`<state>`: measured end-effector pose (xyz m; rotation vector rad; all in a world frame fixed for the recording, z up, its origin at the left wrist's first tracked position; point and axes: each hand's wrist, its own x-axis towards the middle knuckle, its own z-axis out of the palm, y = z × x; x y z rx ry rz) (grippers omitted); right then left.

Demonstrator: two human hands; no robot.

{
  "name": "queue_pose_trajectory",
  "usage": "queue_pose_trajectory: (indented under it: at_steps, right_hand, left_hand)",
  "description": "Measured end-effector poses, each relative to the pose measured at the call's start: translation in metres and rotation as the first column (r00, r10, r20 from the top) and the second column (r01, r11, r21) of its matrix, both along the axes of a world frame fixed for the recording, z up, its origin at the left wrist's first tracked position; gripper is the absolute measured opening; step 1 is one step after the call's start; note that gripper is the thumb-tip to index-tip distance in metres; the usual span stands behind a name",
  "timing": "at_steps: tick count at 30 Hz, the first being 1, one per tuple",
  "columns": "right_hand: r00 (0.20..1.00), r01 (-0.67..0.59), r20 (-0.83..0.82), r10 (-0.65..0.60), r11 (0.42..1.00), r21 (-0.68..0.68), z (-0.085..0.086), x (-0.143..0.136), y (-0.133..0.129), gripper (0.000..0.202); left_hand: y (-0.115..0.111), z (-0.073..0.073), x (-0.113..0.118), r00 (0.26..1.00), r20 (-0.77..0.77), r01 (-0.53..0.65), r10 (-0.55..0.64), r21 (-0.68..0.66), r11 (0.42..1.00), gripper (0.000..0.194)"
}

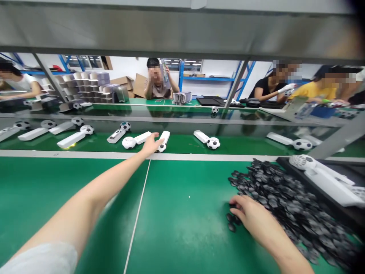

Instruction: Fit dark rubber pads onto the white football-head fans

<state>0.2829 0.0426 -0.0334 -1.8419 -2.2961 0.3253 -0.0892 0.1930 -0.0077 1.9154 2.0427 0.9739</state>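
Note:
My left hand (151,145) is stretched over the green conveyor, thumb and fingers apart. Beside its fingertips lies a white handheld device (164,137) with a black-and-white football-shaped head; whether I touch it is hard to tell. Another such device (142,137) lies just behind the hand, to its left. On the green worktable (182,228), my right hand (253,217) is curled at the near left edge of a heap of small black plastic pieces (273,186). Its thumb and finger close around one dark piece, and a few loose pieces (231,227) lie under them.
More football-headed devices (75,137) lie along the conveyor. At the right, a black tray (285,161) holds several white devices (327,179). A metal shelf (171,30) spans overhead, with a slanted post (339,133) at right. Co-workers sit across the line near stacked boxes (91,87).

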Motion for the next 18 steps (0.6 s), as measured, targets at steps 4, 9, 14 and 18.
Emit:
queue_pose_trajectory:
  at_steps: [4,9,14,18]
  right_hand:
    - [0.998,0.035,0.057,-0.035,0.999,0.000,0.010,-0.007,-0.002,0.019]
    - [1.000,0.014,0.027,-0.015,0.999,0.045,0.020,-0.017,-0.004,0.023]
    - [1.000,-0.021,-0.014,0.022,0.997,0.077,0.021,-0.023,-0.004,0.019]
    - [0.992,-0.034,-0.118,0.048,0.993,0.114,0.017,-0.027,-0.003,0.013]
  left_hand:
    - [-0.011,0.023,-0.048,0.981,-0.186,-0.062,0.055,-0.032,0.998,0.044]
    - [-0.020,0.035,-0.085,0.938,-0.345,-0.054,-0.026,-0.220,0.974,0.045]
    - [-0.049,0.029,-0.042,0.904,-0.400,0.037,-0.153,-0.283,0.959,0.051]
    - [-0.095,0.028,0.015,0.801,-0.326,0.389,-0.502,-0.353,0.851,0.056]
